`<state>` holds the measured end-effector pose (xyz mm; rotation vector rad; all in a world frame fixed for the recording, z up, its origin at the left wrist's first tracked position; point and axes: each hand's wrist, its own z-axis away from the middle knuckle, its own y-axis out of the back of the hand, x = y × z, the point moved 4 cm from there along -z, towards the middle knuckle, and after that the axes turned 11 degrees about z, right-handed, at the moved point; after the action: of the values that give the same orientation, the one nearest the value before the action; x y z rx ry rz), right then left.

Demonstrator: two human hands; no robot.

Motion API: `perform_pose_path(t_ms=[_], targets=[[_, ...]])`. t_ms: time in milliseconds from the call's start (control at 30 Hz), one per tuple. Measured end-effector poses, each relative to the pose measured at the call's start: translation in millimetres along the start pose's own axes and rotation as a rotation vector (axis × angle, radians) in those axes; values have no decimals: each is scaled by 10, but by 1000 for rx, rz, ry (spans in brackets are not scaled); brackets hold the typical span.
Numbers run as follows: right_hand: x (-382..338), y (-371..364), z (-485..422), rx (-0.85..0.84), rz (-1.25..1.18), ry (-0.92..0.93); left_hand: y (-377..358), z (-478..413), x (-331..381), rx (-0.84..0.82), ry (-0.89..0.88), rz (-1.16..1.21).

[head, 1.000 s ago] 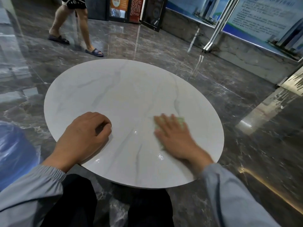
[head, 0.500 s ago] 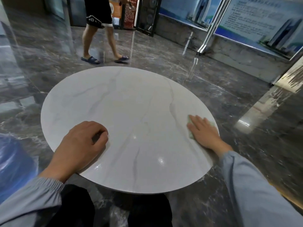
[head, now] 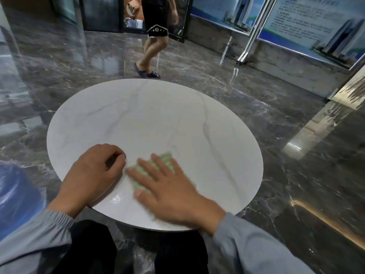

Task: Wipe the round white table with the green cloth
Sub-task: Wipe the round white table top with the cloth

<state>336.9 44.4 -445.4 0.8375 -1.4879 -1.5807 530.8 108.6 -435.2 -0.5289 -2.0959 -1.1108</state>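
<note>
The round white table point(head: 158, 119) with faint grey veins fills the middle of the view. My right hand point(head: 169, 186) lies flat, fingers spread, pressing the green cloth point(head: 166, 158) onto the near part of the tabletop; most of the cloth is hidden under the palm. My left hand point(head: 92, 175) rests as a loose fist on the near left edge of the table, close beside the cloth, with nothing in it.
A person in black shorts and dark sandals point(head: 150, 62) walks on the glossy dark marble floor just beyond the table's far edge. A blue object point(head: 13, 194) sits low at the left. Display boards point(head: 316, 26) line the wall at the right.
My right hand has slid the cloth from the table's right edge back to the near middle, next to my left hand. The walking person moved right, and now stands behind the table.
</note>
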Motion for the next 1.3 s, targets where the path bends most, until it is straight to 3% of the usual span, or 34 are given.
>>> perform_pose_path(t_ms=[67, 167, 400, 500, 633, 733, 867, 967, 1100, 1200, 1300], targets=[[-169, 22, 83, -10, -40, 76, 2, -4, -1, -1, 4, 3], [203, 74, 67, -5, -65, 8, -1, 8, 1, -7, 2, 8], [2463, -81, 423, -106, -43, -747, 13, 14, -17, 6, -3, 12], [2873, -154, 600, -116, -104, -941, 18, 22, -10, 35, 2, 11], [2507, -91, 235, -147, -122, -815, 37, 17, -23, 115, 30, 33], [1622, -15, -156, -120, 7, -492, 55, 12, -43, 166, 49, 63], [139, 0, -284, -6, -12, -45, 79, 15, -78, 221, 78, 87], [-218, 17, -195, -3, -87, 86, 99, 11, -87, 263, 96, 106], [484, 48, -225, 19, -64, -73, 124, 14, -93, 292, 154, 130], [1556, -45, -114, -48, 11, -417, 144, 32, -75, 337, 202, 111], [2337, -91, 128, -66, -73, -734, 169, 46, -24, 387, 233, 131]])
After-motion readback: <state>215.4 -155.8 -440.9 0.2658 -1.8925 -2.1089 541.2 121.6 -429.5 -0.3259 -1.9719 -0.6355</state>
